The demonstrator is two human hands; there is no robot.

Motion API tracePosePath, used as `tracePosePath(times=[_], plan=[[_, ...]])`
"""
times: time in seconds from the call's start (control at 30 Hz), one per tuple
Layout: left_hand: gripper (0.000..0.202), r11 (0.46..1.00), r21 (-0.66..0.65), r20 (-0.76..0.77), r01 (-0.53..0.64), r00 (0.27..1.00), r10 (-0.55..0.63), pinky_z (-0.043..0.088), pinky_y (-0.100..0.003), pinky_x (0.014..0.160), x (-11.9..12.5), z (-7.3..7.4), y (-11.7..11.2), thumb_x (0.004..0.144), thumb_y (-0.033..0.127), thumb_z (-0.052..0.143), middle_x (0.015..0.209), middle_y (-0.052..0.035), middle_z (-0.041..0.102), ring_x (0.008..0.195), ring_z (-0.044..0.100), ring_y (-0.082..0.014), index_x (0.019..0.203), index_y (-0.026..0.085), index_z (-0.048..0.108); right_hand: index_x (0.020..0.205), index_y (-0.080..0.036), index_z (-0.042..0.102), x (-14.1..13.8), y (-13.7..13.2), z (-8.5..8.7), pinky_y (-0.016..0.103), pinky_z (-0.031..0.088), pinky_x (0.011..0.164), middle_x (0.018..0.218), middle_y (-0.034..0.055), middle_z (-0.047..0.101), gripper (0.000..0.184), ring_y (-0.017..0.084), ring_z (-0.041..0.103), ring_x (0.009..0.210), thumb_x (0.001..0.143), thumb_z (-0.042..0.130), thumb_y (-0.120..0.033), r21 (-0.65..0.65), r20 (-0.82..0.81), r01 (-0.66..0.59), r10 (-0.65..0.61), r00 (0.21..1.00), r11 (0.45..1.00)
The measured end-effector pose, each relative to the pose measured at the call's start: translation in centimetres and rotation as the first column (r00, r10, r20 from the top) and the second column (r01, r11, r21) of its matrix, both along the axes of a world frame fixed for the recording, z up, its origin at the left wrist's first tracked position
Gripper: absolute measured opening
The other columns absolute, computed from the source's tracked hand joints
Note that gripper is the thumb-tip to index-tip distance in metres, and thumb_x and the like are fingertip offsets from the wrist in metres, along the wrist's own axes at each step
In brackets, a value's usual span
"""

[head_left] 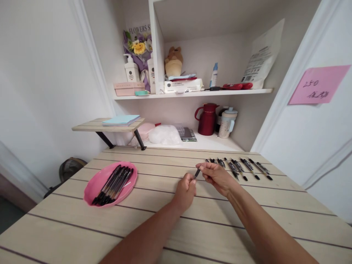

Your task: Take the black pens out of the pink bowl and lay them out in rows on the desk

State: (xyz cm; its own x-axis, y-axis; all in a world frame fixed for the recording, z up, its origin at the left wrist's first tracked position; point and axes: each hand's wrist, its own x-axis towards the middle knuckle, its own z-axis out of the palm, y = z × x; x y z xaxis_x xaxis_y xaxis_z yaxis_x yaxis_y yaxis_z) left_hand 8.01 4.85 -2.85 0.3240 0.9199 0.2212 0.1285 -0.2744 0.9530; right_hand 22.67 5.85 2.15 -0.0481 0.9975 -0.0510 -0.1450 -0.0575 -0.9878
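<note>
And both hands meet above the table (pixel 154 176)! The left hand (pixel 185 191) has its fingers curled round the lower end of a dark pen (pixel 197 173), while the right hand (pixel 216 176) pinches the upper end, the pen slanting between them. Well to the left, more pens (pixel 114 185) lie in a pink dish (pixel 88 190); pen parts (pixel 249 168) line up just beyond the right hand.

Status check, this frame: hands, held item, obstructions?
Left hand and right hand both gripping dark pen piece. Pens in pink tray, left; black pen parts laid out, right. Nothing visibly blocking.
</note>
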Motion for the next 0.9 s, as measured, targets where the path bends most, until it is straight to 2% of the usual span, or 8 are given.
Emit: tracePosePath(times=[0.2, 0.27, 0.33, 0.4, 0.5, 0.6, 0.77, 0.9], plan=[[0.015, 1.0, -0.014, 0.05, 0.021, 0.999, -0.021, 0.031, -0.021, 0.052, 0.2, -0.4, 0.08, 0.083, 0.03, 0.037, 0.049, 0.0063, 0.043, 0.046, 0.037, -0.0077, 0.082, 0.018, 0.045, 0.053, -0.017, 0.049, -0.84, 0.01, -0.13, 0.021, 0.017, 0.04, 0.041, -0.0072, 0.04, 0.034, 0.004, 0.028, 0.038, 0.055, 0.071, -0.043, -0.001, 0.032, 0.084, -0.084, 0.996, 0.996], [0.016, 0.999, -0.034, 0.058, 0.024, 0.998, -0.022, 0.03, -0.02, 0.051, 0.2, -0.39, 0.17, 0.082, 0.031, 0.037, 0.049, 0.0063, 0.043, 0.045, 0.036, -0.0074, 0.081, 0.017, 0.045, 0.059, -0.017, 0.054, -0.87, -0.1, 0.03, 0.02, 0.022, 0.042, 0.05, -0.0041, 0.05, 0.031, 0.005, 0.036, 0.042, 0.059, 0.068, -0.045, -0.006, 0.009, 0.075, -0.075, 0.997, 0.997], [0.016, 0.998, -0.052, 0.064, 0.026, 0.998, -0.023, 0.03, -0.02, 0.051, 0.17, -0.31, 0.23, 0.082, 0.031, 0.039, 0.049, 0.0062, 0.043, 0.046, 0.037, -0.0073, 0.081, 0.017, 0.045, 0.074, -0.018, 0.061, -0.63, -0.13, 0.14, 0.021, 0.028, 0.046, 0.07, 0.0001, 0.06, 0.029, 0.008, 0.047, 0.053, 0.062, 0.066, -0.045, -0.003, -0.065, 0.02, -0.02, 0.998, 1.0], [0.016, 0.998, -0.062, 0.064, 0.02, 0.998, -0.016, 0.03, -0.02, 0.051, 0.13, -0.22, 0.26, 0.082, 0.031, 0.039, 0.05, 0.006, 0.044, 0.046, 0.037, -0.0073, 0.082, 0.017, 0.046, 0.081, -0.019, 0.064, -0.34, -0.02, 0.07, 0.022, 0.03, 0.049, 0.084, 0.0019, 0.062, 0.03, 0.009, 0.05, 0.06, 0.059, 0.069, -0.04, 0.018, -0.112, -0.009, 0.011, 0.994, 1.0], [0.015, 0.998, -0.066, 0.06, 0.013, 0.998, -0.009, 0.03, -0.02, 0.051, 0.1, -0.15, 0.24, 0.082, 0.03, 0.038, 0.049, 0.0061, 0.044, 0.046, 0.037, -0.0073, 0.082, 0.017, 0.046, 0.069, -0.017, 0.063, -0.22, 0.27, -0.29, 0.022, 0.028, 0.048, 0.071, 0.0001, 0.06, 0.025, 0.008, 0.045, 0.055, 0.053, 0.074, -0.032, 0.036, -0.071, 0.036, -0.034, 0.997, 0.999], [0.015, 0.997, -0.071, 0.065, 0.024, 0.998, -0.02, 0.03, -0.02, 0.051, 0.09, -0.17, 0.28, 0.082, 0.031, 0.038, 0.05, 0.0062, 0.044, 0.046, 0.037, -0.0072, 0.081, 0.018, 0.045, 0.06, -0.018, 0.058, -0.39, 0.32, -0.43, 0.022, 0.026, 0.047, 0.055, -0.0035, 0.053, 0.023, 0.007, 0.042, 0.051, 0.053, 0.074, -0.033, 0.028, -0.02, 0.101, -0.1, 0.995, 0.994], [0.015, 0.996, -0.078, 0.065, 0.033, 0.997, -0.028, 0.03, -0.02, 0.051, 0.01, -0.22, 0.31, 0.082, 0.031, 0.038, 0.05, 0.0062, 0.044, 0.046, 0.037, -0.0072, 0.08, 0.017, 0.045, 0.077, -0.02, 0.064, -0.36, 0.1, -0.2, 0.025, 0.037, 0.06, 0.08, 0.0018, 0.063, 0.03, 0.013, 0.053, 0.069, 0.055, 0.072, -0.038, 0.011, -0.077, -0.047, 0.048, 0.996, 0.999], [0.014, 0.997, -0.074, 0.062, 0.036, 0.998, -0.032, 0.03, -0.02, 0.05, -0.07, -0.11, 0.15, 0.081, 0.03, 0.039, 0.049, 0.0066, 0.044, 0.045, 0.036, -0.0069, 0.08, 0.017, 0.045, 0.062, -0.018, 0.06, -0.56, 0.11, -0.43, 0.024, 0.036, 0.059, 0.066, -0.0011, 0.06, 0.027, 0.01, 0.05, 0.06, 0.051, 0.074, -0.038, 0.021, -0.014, 0.091, -0.091, 0.996, 0.996]])
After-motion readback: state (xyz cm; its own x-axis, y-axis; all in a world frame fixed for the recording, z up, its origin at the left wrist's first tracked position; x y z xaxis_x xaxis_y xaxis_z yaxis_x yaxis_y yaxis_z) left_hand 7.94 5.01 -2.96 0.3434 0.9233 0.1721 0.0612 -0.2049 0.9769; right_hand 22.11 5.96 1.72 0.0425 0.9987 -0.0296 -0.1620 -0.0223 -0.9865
